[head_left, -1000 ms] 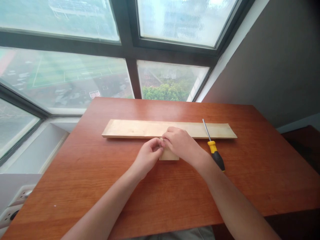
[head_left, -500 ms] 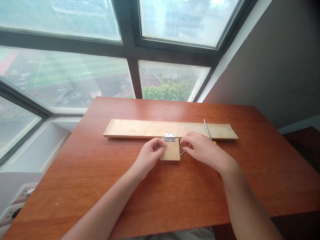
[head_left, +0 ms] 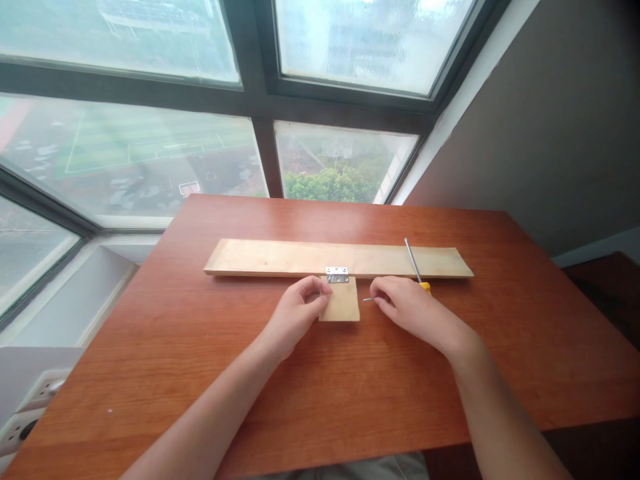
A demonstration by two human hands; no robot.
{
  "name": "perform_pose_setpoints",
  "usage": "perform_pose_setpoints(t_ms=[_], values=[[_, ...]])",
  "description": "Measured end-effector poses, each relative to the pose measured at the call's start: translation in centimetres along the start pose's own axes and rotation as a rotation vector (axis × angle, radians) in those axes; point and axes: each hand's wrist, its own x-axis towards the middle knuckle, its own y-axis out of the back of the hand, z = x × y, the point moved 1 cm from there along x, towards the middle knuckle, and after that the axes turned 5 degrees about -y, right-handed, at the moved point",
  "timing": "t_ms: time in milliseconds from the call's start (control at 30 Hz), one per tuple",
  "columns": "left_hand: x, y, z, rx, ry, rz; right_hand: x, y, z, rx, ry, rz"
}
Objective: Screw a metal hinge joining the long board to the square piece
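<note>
A long pale wooden board (head_left: 280, 257) lies across the red-brown table (head_left: 200, 373). A small wooden block (head_left: 343, 304) sits against its near edge, with a small silver hinge (head_left: 337, 274) lying across the joint. My left hand (head_left: 295, 313) is closed, its fingertips pressed on the block's left edge. My right hand (head_left: 413, 312) rests to the right of the block, pinching a thin screw (head_left: 369, 299) that points toward the block. A yellow-and-black screwdriver (head_left: 417, 269) lies behind my right hand, its handle mostly hidden.
Large windows stand behind the table's far edge. A grey wall runs along the right. At the lower left, beyond the table's edge, a white power strip (head_left: 30, 413) shows.
My right hand left the hinge and moved right, uncovering hinge and block. It now pinches a screw that lay beside the block. My left hand has stayed on the block.
</note>
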Motion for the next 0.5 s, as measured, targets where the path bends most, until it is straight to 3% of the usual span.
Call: perform_pose_setpoints(t_ms=[267, 500], values=[[-0.1, -0.1, 0.0, -0.028, 0.005, 0.0, 1.7, 1.6, -2.2, 0.114, 0.074, 0.26], [-0.1, -0.1, 0.1, -0.023, 0.006, 0.003, 3.1, 0.8, -3.4, 0.063, 0.122, 0.252]])
